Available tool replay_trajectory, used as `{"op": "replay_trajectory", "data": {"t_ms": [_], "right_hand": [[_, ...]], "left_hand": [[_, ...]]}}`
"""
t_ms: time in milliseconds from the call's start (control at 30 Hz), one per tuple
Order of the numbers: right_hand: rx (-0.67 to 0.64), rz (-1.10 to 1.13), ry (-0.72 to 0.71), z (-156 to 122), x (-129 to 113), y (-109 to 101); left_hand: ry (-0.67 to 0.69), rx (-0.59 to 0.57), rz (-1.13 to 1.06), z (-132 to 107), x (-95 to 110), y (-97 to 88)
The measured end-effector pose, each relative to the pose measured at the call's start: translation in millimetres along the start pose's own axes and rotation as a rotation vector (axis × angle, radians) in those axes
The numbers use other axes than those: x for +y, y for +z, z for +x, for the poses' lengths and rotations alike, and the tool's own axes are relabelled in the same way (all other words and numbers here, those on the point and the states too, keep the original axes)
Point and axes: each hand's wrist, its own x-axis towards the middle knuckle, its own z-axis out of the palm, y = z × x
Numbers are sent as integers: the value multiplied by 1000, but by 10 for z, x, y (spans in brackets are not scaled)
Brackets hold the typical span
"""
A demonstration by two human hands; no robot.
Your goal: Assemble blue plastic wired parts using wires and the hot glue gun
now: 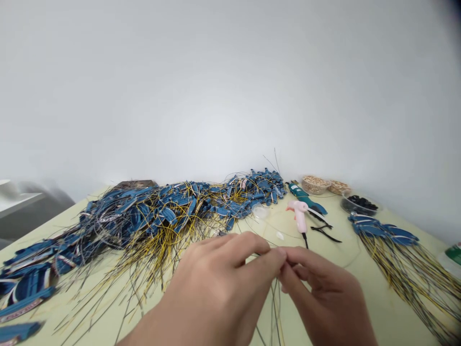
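My left hand [219, 283] and my right hand [320, 288] meet at their fingertips low in the middle of the head view. Both pinch thin wires [275, 302] that hang down between them. What sits at the pinch point itself is hidden by the fingers. Behind the hands lies a long heap of blue leaf-shaped pieces on yellow and dark wire stems [154, 216], spreading from the left edge to the middle.
A pink glue gun [298, 214], a teal glue gun [304, 194] and black pliers [324, 230] lie at the back right. Bowls of tan beads [315, 184] and dark beads [360, 204] stand near the wall. A smaller bundle of blue pieces [385, 230] lies right.
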Motion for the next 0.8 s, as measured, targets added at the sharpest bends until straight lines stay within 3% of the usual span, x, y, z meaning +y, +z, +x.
{"op": "replay_trajectory", "data": {"t_ms": [100,200,333,433,500,600,667,733,800], "right_hand": [[-108,147,58,25,50,-53],[-182,294,165,-6,116,-93],[-172,457,263,-74,150,-106],[-170,502,304,-69,118,-92],[-136,504,346,-34,94,-74],[-53,456,390,26,97,-46],[-30,426,401,50,131,-33],[-32,407,411,53,186,-26],[-56,392,434,36,260,-26]], "left_hand": [[-57,23,-140,43,-5,-41],[-258,32,-309,60,8,-34],[-626,-66,-834,-6,66,84],[-786,-106,-1267,-103,108,202],[-866,-111,-1420,-170,132,260],[-974,-128,-1475,-288,178,313],[-1051,-203,-1483,-405,223,348],[-1112,-294,-1425,-555,278,393],[-1066,-330,-1259,-715,326,442]]}}
